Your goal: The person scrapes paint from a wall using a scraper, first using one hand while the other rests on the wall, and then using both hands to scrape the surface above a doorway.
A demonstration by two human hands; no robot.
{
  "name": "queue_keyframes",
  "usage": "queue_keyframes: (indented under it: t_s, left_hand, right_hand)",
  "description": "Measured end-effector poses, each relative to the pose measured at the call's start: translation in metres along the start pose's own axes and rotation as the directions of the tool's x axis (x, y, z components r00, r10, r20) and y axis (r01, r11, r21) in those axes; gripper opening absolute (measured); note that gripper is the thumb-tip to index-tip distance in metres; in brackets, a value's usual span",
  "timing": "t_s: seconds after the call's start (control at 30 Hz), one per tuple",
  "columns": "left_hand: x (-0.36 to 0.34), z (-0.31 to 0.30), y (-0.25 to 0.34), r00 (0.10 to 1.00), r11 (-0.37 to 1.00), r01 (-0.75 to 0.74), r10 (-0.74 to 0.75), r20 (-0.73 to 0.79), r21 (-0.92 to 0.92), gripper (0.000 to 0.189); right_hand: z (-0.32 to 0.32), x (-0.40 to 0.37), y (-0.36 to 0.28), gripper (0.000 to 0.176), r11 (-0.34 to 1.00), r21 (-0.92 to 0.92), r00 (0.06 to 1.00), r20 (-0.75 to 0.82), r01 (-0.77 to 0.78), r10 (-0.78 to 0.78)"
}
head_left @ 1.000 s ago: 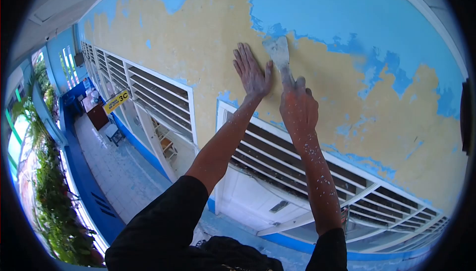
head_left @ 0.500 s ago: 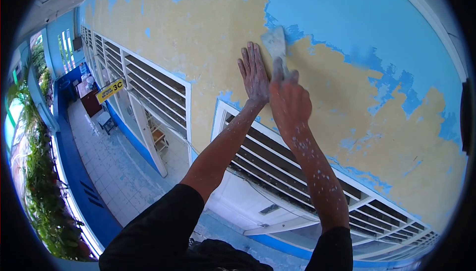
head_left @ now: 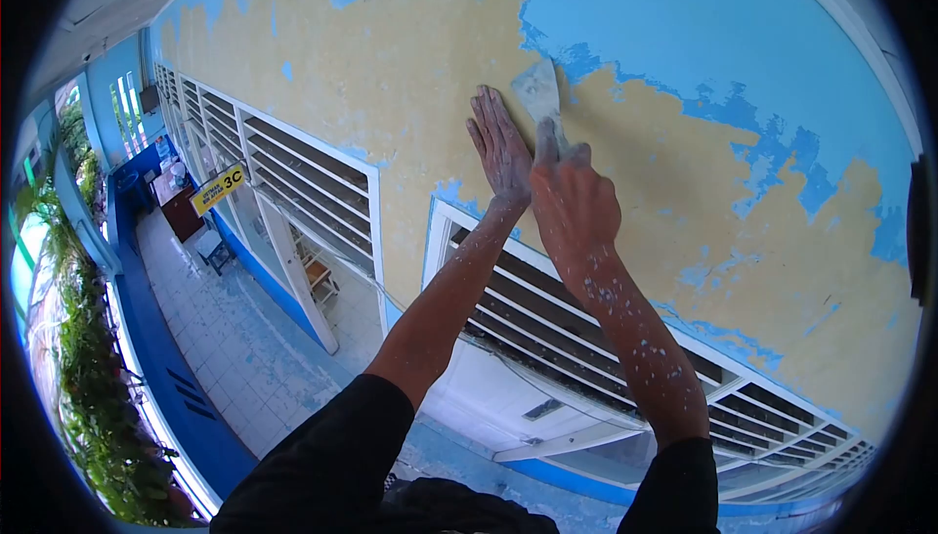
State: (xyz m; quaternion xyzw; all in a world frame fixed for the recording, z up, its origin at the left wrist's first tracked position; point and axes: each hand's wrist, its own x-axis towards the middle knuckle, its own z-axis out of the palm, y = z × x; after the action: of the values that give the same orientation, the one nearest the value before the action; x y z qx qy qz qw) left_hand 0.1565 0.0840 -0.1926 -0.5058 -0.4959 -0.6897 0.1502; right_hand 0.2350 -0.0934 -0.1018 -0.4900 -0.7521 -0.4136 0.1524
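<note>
My right hand (head_left: 576, 197) grips a paint scraper (head_left: 538, 92), its broad pale blade pointing up against the wall near the ragged edge of the blue paint (head_left: 645, 21). One finger lies along the base of the blade; the handle is hidden inside my fist. Just to the left, my left hand (head_left: 502, 153) rests flat on the bare tan wall (head_left: 410, 55), fingers stretched upward and dusty. Paint flecks cover my right forearm. Darker blue patches show along the boundary between tan and light blue.
Below the hands runs a white louvred window (head_left: 547, 299), with another louvred window (head_left: 308, 172) further left. A yellow sign (head_left: 217, 189) reading 3C juts over the tiled corridor (head_left: 230, 339). A small stool (head_left: 212, 249) stands there, and plants (head_left: 107, 387) line the far left.
The scraper blade has shifted slightly down and left, with my right hand still around its handle. My left hand stays flat on the wall. The view has tilted slightly.
</note>
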Motion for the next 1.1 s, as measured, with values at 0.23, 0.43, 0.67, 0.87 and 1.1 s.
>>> queue_keyframes:
  t_s: [0.23, 0.43, 0.67, 0.87, 1.1]
  left_hand:
    - [0.008, 0.007, 0.009, 0.992, 0.964, -0.010, -0.023, 0.120, 0.267, 0.086]
    - [0.004, 0.005, 0.005, 0.996, 0.972, 0.001, -0.023, 0.091, 0.235, 0.084]
    - [0.005, 0.000, 0.002, 0.994, 0.963, -0.016, -0.014, 0.110, 0.269, 0.083]
    - [0.004, 0.004, 0.005, 0.994, 0.955, -0.030, -0.001, 0.106, 0.295, 0.081]
    - [-0.002, -0.015, 0.008, 0.990, 0.958, -0.134, 0.119, 0.074, 0.254, 0.080]
  right_hand:
    - [-0.001, 0.042, -0.010, 0.015, 0.996, -0.071, 0.988, -0.144, 0.048, -0.057]
    - [0.002, 0.021, -0.012, 0.030, 0.997, -0.022, 0.981, -0.181, -0.072, 0.067]
    - [0.012, 0.035, -0.024, 0.037, 0.998, 0.012, 0.989, -0.131, -0.065, 0.066]
    - [0.030, 0.066, -0.024, 0.045, 0.986, 0.161, 0.986, -0.167, 0.033, -0.005]
    - [-0.024, -0.040, 0.030, 0.041, 0.595, 0.789, 0.921, -0.104, -0.153, 0.376]
